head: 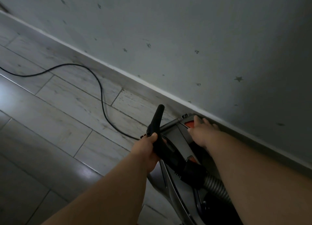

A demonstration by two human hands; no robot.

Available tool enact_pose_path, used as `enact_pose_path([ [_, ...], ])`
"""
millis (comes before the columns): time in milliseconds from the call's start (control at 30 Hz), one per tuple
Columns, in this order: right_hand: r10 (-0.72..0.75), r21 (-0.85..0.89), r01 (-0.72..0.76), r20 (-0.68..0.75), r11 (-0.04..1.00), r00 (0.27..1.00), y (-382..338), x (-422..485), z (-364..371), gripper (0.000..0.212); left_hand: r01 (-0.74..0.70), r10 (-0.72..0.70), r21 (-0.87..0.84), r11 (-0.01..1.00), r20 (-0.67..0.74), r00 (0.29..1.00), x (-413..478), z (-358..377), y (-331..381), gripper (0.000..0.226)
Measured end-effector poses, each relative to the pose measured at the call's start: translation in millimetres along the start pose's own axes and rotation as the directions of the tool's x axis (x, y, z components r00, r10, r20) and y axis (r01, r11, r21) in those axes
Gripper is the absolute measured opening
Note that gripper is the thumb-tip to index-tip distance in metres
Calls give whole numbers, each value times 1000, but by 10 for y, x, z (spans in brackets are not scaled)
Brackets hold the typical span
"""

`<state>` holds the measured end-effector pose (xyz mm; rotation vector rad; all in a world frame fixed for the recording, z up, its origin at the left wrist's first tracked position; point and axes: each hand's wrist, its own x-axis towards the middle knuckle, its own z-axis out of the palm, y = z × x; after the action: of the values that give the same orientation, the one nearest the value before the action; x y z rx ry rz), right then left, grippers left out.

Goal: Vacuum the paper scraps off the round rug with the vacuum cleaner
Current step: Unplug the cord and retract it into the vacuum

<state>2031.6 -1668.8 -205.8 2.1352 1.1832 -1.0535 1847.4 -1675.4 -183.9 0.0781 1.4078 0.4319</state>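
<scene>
A grey canister vacuum cleaner (175,135) with orange buttons stands on the floor close to the wall. My left hand (146,147) grips the black hose handle (156,122), which points up and away from me. My right hand (200,132) rests with spread fingers on the far top of the vacuum body, beside an orange button (189,124). A ribbed grey hose (216,189) leaves the body under my right forearm. No round rug or paper scraps are in view.
A black power cord (99,83) snakes over the pale wood-look floor (59,110) from the left edge to the vacuum. A grey skirting board (118,76) runs diagonally under a wall with small star marks (185,39).
</scene>
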Motion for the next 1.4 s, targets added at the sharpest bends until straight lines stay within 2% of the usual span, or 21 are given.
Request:
enact_pose_path([
  [167,21,117,-22,12,993,1000,27,-22,46,71,-18,18,-20,1000,20,1000,-43,-69,-23,31],
  [300,-14,261,15,-4,965,1000,76,-199,105,73,-24,26,-75,997,22,999,-149,-120,-52,31],
  [467,-113,271,146,-135,952,984,49,-513,175,78,-63,64,-82,995,17,998,-309,-220,-110,32],
  [500,-112,286,144,-127,947,986,43,-568,202,81,-67,69,-96,993,13,998,-343,-247,-130,31],
  [567,-129,300,129,-19,945,991,23,-657,259,91,-81,82,-120,989,4,997,-405,-298,-154,27],
  [667,-140,246,111,103,963,985,-22,-713,369,99,-106,106,-121,987,-6,994,-483,-383,-173,26],
  [767,-118,157,106,66,982,991,-66,-712,429,95,-112,113,-123,986,-2,994,-517,-519,-176,30],
  [900,-95,146,89,40,985,995,-131,-749,466,89,-87,87,-159,983,-10,996,-582,-779,-174,33],
  [1400,-273,-31,272,-32,962,961,-1438,-596,19,88,-136,130,-393,910,-41,991,-603,-1655,348,21],
])
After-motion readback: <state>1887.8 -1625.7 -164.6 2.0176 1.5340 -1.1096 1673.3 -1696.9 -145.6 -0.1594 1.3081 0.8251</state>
